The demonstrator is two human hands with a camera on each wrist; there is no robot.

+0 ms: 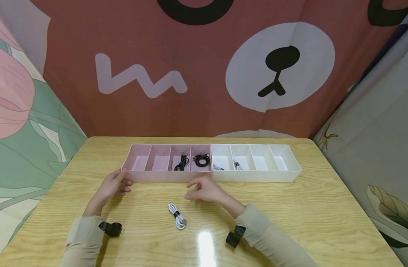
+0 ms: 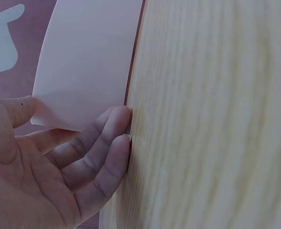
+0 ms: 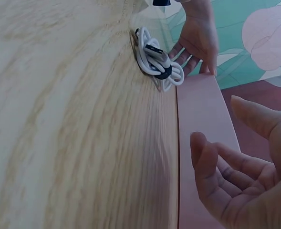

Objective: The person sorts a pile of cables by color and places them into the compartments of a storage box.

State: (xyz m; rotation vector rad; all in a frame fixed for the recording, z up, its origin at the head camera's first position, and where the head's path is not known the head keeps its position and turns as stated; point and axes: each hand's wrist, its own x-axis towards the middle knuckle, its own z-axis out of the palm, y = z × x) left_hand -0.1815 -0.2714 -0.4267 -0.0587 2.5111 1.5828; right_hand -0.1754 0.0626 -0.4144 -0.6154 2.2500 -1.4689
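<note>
My left hand (image 1: 111,186) is at the left end of a pink divided storage box (image 1: 163,176). Its thumb touches the box's front corner, and the other fingers lie loosely bent beside the lower edge, near the tabletop. In front of the same box, towards its right end, hovers my right hand (image 1: 204,189), holding nothing. In the right wrist view its thumb stands apart from loosely bent fingers (image 3: 207,164). A white charging cable (image 1: 178,216), coiled and bound with a black strap, lies on the table between the hands, closer to the right one.
A white divided box (image 1: 257,176) adjoins the pink one on the right. Coiled black cables (image 1: 202,160) occupy two pink compartments; small light-coloured cables (image 1: 237,165) lie in two white compartments. Patterned cloth (image 1: 207,111) hangs behind the wooden table (image 1: 150,244).
</note>
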